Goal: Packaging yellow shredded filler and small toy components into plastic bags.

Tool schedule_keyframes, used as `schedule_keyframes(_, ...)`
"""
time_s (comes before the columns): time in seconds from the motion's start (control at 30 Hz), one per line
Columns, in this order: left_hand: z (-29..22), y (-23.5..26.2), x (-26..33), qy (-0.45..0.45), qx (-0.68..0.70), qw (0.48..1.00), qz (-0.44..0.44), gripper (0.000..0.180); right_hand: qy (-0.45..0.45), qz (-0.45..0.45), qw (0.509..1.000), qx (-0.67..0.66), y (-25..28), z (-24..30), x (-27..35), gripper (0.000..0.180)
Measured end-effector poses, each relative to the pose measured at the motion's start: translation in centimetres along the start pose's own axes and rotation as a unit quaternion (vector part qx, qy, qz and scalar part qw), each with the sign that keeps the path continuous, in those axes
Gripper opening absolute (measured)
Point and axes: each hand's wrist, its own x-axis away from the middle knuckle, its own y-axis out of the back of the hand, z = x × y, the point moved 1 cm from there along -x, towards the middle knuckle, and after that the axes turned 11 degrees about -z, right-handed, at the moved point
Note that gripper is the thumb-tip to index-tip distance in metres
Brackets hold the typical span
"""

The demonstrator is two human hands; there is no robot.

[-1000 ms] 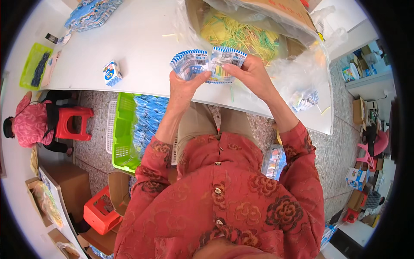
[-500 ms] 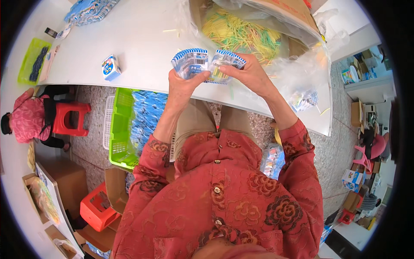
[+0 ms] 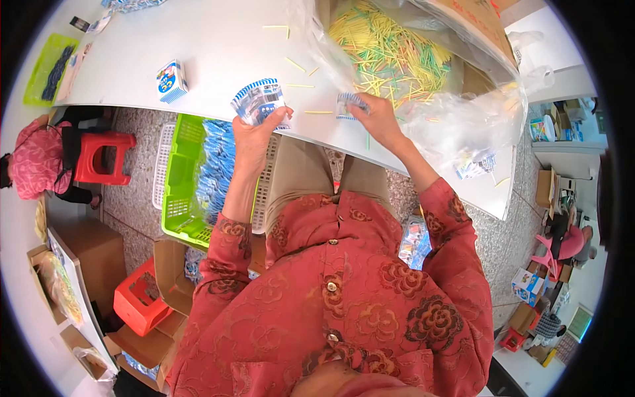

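Just over the table's front edge, my left hand (image 3: 253, 140) is closed around a fanned stack of small blue-and-white packets (image 3: 254, 102), thumb pressed across the front. My right hand (image 3: 382, 124) is apart from it to the right, pinching a small blue-and-white packet (image 3: 345, 107); its fingers partly cover this packet, and I cannot tell whether it is one or several. Thin yellow sticks (image 3: 319, 112) lie loose on the white table (image 3: 218, 40) between and beyond the hands. Past my right hand, a plastic-lined carton holds a heap of yellow, green and pinkish sticks (image 3: 390, 53).
A small blue-and-white box (image 3: 171, 81) stands on the table at left. Below the edge, a green crate (image 3: 182, 221) holds blue packets. Clear plastic (image 3: 456, 119) spreads over the table's right side. A red stool (image 3: 106, 157) and a seated person (image 3: 41, 155) are at far left.
My hands have moved apart, the left with the fanned stack, the right with a smaller packet portion. More loose sticks now lie on the table. The view has shifted slightly.
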Motion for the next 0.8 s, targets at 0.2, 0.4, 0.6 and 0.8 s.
schedule_keyframes(0.2,0.9,-1.2,0.4,0.028,-0.019,0.993,0.11,0.02,-0.127,0.039,0.971,-0.197,0.9,3.1,-2.0,0.02)
schedule_keyframes(0.4,1.8,-2.1,0.4,0.05,-0.038,0.981,0.183,0.027,-0.174,0.054,0.935,-0.303,1.4,4.9,-1.7,0.02)
schedule_keyframes(0.6,2.2,-3.4,1.1,0.026,-0.035,0.987,0.157,0.024,-0.175,0.051,0.927,-0.328,1.6,6.1,-1.5,0.016)
schedule_keyframes(0.8,1.8,-3.6,1.7,0.026,-0.07,0.987,0.141,0.024,-0.087,0.05,0.965,-0.244,2.0,6.2,-0.9,0.015)
